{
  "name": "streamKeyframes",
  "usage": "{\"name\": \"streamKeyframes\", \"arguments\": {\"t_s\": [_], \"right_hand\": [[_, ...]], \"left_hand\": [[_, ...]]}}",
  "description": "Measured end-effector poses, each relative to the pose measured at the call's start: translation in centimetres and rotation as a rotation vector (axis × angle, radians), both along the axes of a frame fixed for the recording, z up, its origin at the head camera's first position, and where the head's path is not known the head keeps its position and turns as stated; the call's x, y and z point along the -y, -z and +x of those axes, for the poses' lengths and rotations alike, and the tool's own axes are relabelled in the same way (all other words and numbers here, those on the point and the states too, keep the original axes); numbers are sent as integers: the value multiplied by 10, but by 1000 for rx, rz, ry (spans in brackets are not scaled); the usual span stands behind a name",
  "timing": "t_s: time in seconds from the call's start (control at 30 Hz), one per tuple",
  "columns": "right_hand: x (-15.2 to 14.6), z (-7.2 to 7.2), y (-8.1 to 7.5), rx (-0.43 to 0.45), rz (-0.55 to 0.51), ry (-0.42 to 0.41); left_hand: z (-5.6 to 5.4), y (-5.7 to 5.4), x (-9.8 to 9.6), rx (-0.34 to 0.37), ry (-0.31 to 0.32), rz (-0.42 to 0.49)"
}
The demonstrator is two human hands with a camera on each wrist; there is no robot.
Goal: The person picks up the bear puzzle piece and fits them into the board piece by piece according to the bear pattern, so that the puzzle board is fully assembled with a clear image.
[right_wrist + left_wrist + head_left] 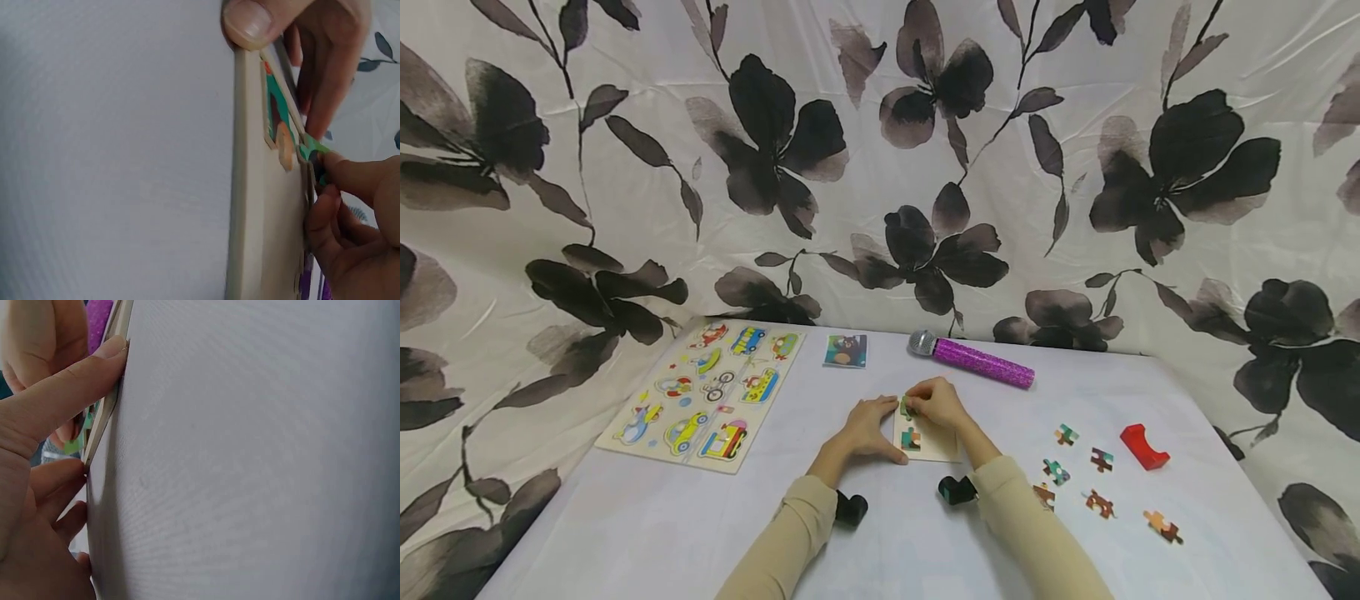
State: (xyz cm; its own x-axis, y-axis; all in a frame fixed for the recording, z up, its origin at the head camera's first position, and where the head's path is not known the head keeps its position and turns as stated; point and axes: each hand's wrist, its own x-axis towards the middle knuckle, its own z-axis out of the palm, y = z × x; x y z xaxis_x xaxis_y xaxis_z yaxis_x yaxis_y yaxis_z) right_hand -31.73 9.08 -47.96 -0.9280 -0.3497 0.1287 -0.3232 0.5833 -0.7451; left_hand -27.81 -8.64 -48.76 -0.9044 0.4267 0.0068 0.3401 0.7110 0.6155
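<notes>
A pale wooden puzzle board [937, 443] lies before me. My left hand [867, 429] holds its left side between thumb and fingers, the thumb at the near edge and the fingertips by the far corner. One jigsaw piece with teal and brown on it [911, 439] sits in the board's near left corner. Between thumb and fingers, my right hand [938, 403] pinches a green jigsaw piece [314, 150] at the far left corner of the board. In the right wrist view this piece is tilted beside the first one, and the fingers hide part of it.
Several loose jigsaw pieces [1101, 503] lie to the right, near a red curved block [1144, 447]. Behind the board are a purple glitter microphone [981, 362] and a small bear picture card [846, 351]. A vehicle puzzle board [700, 398] lies at left, and a floral curtain [917, 167] hangs behind.
</notes>
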Motion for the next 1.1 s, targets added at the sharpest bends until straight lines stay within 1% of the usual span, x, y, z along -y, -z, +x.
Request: {"name": "streamKeyframes", "arguments": {"t_s": [0.17, 0.27, 0.33, 0.4, 0.53, 0.67, 0.8, 1.1], "right_hand": [[8, 3, 0, -9, 76, 1], [9, 5, -2, -45, 136, -23], [9, 7, -5, -51, 173, -39], [8, 9, -7, -52, 204, -57], [5, 12, -12, -27, 262, -69], [1, 12, -12, -21, 338, -76], [-1, 11, -11, -31, 356, -92], [-3, 12, -11, -35, 323, -100]], "left_hand": [[1, -1, 1, -3, 0, 3], [1, -1, 1, -8, 1, 4], [1, -1, 1, -11, 2, 3], [1, -1, 2, -11, 1, 2], [1, 0, 2, -12, 2, -1], [2, 0, 1, -28, 14, 3], [1, 1, 1, -33, 13, 4], [0, 0, 0, -31, 18, -7]]}}
